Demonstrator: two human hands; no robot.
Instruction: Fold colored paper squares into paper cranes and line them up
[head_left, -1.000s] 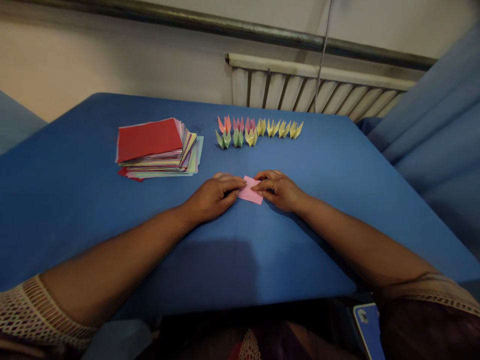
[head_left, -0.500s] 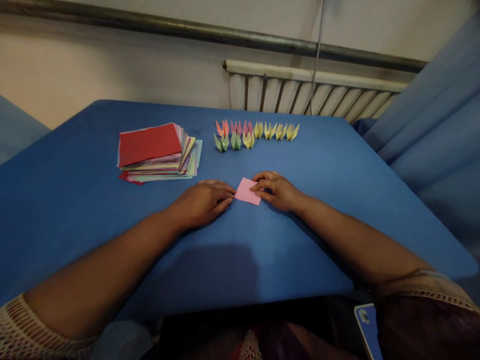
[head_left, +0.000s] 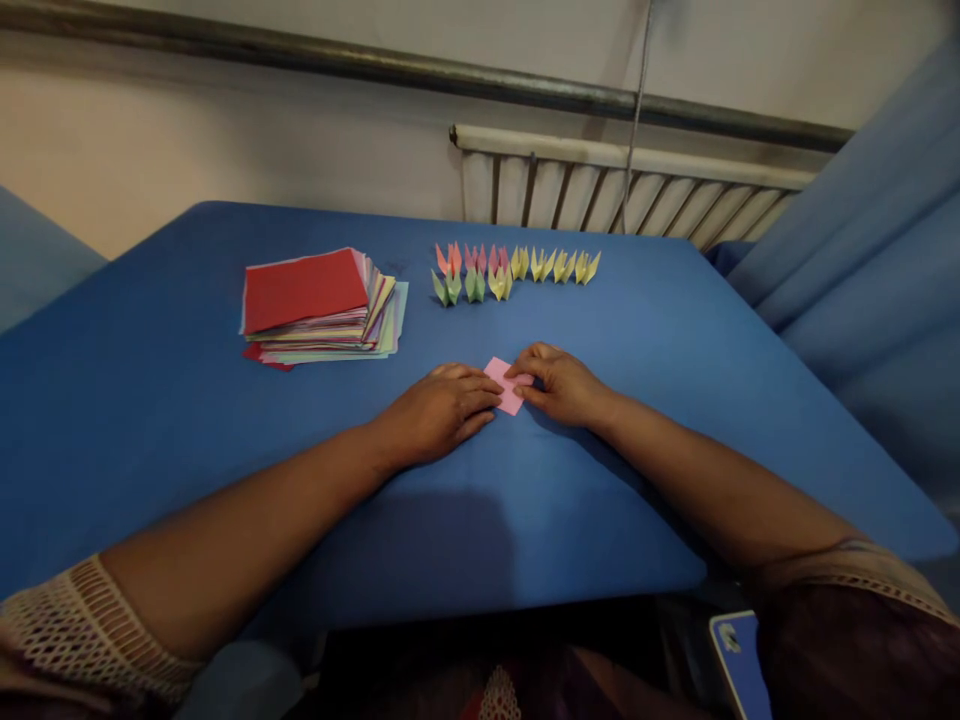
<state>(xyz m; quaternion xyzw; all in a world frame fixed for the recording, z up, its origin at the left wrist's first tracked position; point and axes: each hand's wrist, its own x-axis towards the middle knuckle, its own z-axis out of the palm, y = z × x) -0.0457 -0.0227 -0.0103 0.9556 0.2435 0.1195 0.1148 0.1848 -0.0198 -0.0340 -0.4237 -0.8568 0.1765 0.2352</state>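
Head: hands [head_left: 442,408] [head_left: 564,385] press pink paper [head_left: 501,378] amid open table [head_left: 660,330].

The pink sheet [head_left: 504,386] is thin matt paper, like the coloured stack [head_left: 315,305] at ten o'clock from it and the folded figures [head_left: 510,270] at twelve. The counter [head_left: 637,330] looks like smooth matt blue cloth. The pipe [head_left: 375,66] is dull metal.

Saw red-topped stack of coloured sheets [head_left: 319,305] on blue table [head_left: 150,400], rowed folded paper figures [head_left: 514,270] just beside, radiator [head_left: 622,190] behind.
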